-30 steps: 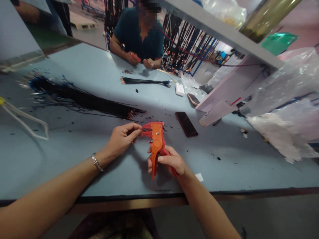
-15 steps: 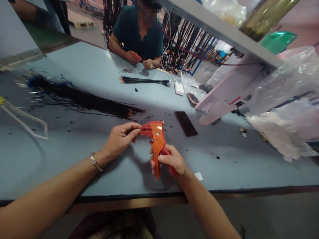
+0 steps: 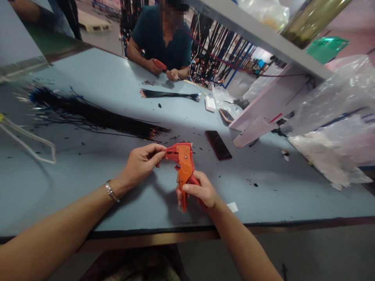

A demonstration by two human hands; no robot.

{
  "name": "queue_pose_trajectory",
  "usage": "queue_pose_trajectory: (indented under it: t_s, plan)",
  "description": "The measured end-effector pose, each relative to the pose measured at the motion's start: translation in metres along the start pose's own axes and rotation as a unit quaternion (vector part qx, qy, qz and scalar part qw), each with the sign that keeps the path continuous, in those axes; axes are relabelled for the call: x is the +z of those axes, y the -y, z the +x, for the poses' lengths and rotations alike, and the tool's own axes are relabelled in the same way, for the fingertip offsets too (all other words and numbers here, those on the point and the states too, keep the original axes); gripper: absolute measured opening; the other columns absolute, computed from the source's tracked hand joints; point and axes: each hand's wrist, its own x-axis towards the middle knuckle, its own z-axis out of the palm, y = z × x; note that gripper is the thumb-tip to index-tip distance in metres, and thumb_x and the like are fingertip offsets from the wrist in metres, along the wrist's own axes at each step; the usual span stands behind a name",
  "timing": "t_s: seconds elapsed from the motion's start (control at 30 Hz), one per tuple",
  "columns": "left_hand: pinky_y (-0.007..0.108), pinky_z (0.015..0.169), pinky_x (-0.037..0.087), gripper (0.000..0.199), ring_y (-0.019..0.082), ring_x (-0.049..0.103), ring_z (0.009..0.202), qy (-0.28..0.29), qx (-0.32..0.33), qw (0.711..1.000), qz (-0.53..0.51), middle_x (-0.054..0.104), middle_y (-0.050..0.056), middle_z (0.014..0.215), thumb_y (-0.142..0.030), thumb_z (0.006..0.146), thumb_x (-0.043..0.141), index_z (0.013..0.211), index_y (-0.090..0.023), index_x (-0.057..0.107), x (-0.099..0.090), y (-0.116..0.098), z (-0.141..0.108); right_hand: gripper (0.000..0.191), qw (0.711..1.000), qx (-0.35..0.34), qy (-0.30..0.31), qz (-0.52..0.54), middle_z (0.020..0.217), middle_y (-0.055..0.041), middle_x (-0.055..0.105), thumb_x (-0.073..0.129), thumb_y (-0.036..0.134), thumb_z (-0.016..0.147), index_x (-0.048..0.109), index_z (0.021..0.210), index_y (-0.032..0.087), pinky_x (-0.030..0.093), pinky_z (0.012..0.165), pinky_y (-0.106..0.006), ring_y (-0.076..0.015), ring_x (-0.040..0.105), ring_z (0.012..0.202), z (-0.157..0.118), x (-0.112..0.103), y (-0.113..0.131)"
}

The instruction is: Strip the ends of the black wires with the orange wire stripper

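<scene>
My right hand (image 3: 202, 189) is wrapped round the handles of an orange and red wire stripper (image 3: 185, 168), held upright with its jaws pointing left. At the jaw tips, my left hand (image 3: 146, 160) pinches thumb and forefinger together. Whatever lies between those fingers is too small and covered to make out. Beyond the left hand, a thick bundle of black wires (image 3: 102, 117) lies on the blue-grey table (image 3: 123, 218), with bare copper ends toward the stripper and blue and silvery ends at the far left.
Small black scraps dot the table round a dark phone (image 3: 218, 145). Across the table, a person (image 3: 161, 39) holds a red tool near a smaller wire bundle (image 3: 170, 94). A white shelf post (image 3: 266, 101) and clear plastic bags (image 3: 336, 144) stand right; a white wire frame (image 3: 32, 144) left.
The stripper's handles have come slightly closer together in my right hand, and its thumb has shifted a little left. My left hand keeps its pinch at the jaws.
</scene>
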Motion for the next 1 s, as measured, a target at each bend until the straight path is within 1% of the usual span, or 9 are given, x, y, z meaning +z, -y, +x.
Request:
queue_pose_trajectory:
  t_s: [0.17, 0.3, 0.47, 0.53, 0.63, 0.7, 0.83, 0.93, 1.0]
  plan:
    - [0.021, 0.055, 0.044, 0.022, 0.011, 0.053, 0.053, 0.002, 0.031, 0.999, 0.042, 0.063, -0.001, 0.063, -0.035, 0.082, 0.057, 0.086, -0.017, 0.068, 0.000, 0.001, -0.001, 0.034, 1.000, 0.001, -0.001, -0.024, 0.065, -0.0020, 0.063, 0.075, 0.038, 0.076, 0.054, 0.087, 0.014, 0.053, 0.043, -0.025, -0.0148, 0.063, 0.050, 0.002, -0.002, -0.001]
    - [0.021, 0.058, 0.042, 0.023, 0.011, 0.052, 0.055, 0.010, 0.054, 0.994, 0.095, 0.063, -0.001, 0.064, -0.035, 0.084, 0.052, 0.084, -0.017, 0.067, -0.001, 0.003, -0.001, 0.036, 0.999, 0.004, 0.009, -0.033, 0.067, -0.0020, 0.063, 0.076, 0.038, 0.075, 0.054, 0.089, 0.014, 0.053, 0.045, -0.025, -0.0145, 0.062, 0.052, 0.002, -0.005, -0.001]
    - [0.021, 0.057, 0.039, 0.022, 0.011, 0.048, 0.054, 0.008, 0.117, 0.978, 0.172, 0.060, -0.002, 0.061, -0.033, 0.085, 0.048, 0.080, -0.018, 0.064, -0.003, 0.008, -0.003, 0.036, 1.000, 0.013, 0.021, -0.018, 0.069, -0.0028, 0.064, 0.077, 0.037, 0.074, 0.056, 0.089, 0.013, 0.053, 0.045, -0.025, -0.0150, 0.063, 0.053, 0.001, -0.005, 0.000]
    - [0.021, 0.055, 0.037, 0.021, 0.011, 0.046, 0.051, 0.000, 0.137, 0.974, 0.182, 0.058, -0.003, 0.059, -0.031, 0.086, 0.048, 0.080, -0.018, 0.064, -0.003, 0.009, -0.004, 0.035, 1.000, 0.012, 0.023, -0.013, 0.069, -0.0030, 0.064, 0.077, 0.036, 0.074, 0.056, 0.089, 0.013, 0.053, 0.045, -0.025, -0.0150, 0.063, 0.053, 0.000, -0.004, 0.000]
    - [0.021, 0.055, 0.036, 0.018, 0.010, 0.047, 0.051, -0.013, 0.157, 0.971, 0.179, 0.059, -0.003, 0.061, -0.027, 0.087, 0.049, 0.081, -0.018, 0.064, -0.002, 0.009, -0.007, 0.034, 1.000, 0.014, 0.025, -0.004, 0.069, -0.0026, 0.063, 0.076, 0.036, 0.075, 0.055, 0.089, 0.013, 0.052, 0.043, -0.024, -0.0148, 0.063, 0.052, 0.000, -0.002, -0.002]
    - [0.021, 0.055, 0.036, 0.017, 0.010, 0.048, 0.051, -0.015, 0.156, 0.973, 0.169, 0.059, -0.003, 0.061, -0.025, 0.087, 0.049, 0.081, -0.018, 0.063, -0.001, 0.009, -0.008, 0.034, 0.999, 0.018, 0.026, 0.001, 0.068, -0.0023, 0.063, 0.076, 0.036, 0.075, 0.055, 0.088, 0.013, 0.052, 0.043, -0.024, -0.0147, 0.063, 0.051, 0.000, -0.002, -0.005]
    - [0.021, 0.058, 0.038, 0.017, 0.011, 0.051, 0.056, -0.004, 0.120, 0.982, 0.147, 0.061, -0.003, 0.065, -0.027, 0.087, 0.049, 0.082, -0.018, 0.063, 0.000, 0.008, -0.008, 0.035, 1.000, 0.018, 0.019, -0.007, 0.066, -0.0012, 0.063, 0.075, 0.040, 0.077, 0.054, 0.088, 0.014, 0.053, 0.042, -0.025, -0.0144, 0.062, 0.049, 0.000, -0.001, -0.011]
    - [0.021, 0.058, 0.038, 0.019, 0.011, 0.051, 0.057, 0.002, 0.100, 0.985, 0.138, 0.062, -0.002, 0.066, -0.029, 0.087, 0.049, 0.083, -0.018, 0.063, 0.000, 0.008, -0.008, 0.034, 0.999, 0.007, 0.016, -0.029, 0.062, -0.0010, 0.062, 0.073, 0.042, 0.079, 0.054, 0.084, 0.014, 0.052, 0.042, -0.023, -0.0138, 0.061, 0.048, 0.001, 0.001, -0.012]
    - [0.021, 0.058, 0.039, 0.020, 0.011, 0.051, 0.057, 0.001, 0.099, 0.986, 0.134, 0.061, -0.003, 0.065, -0.030, 0.087, 0.048, 0.082, -0.018, 0.063, -0.001, 0.008, -0.008, 0.033, 0.999, -0.003, 0.014, -0.044, 0.061, -0.0008, 0.061, 0.071, 0.042, 0.080, 0.054, 0.082, 0.015, 0.051, 0.041, -0.022, -0.0133, 0.061, 0.048, 0.000, 0.003, -0.013]
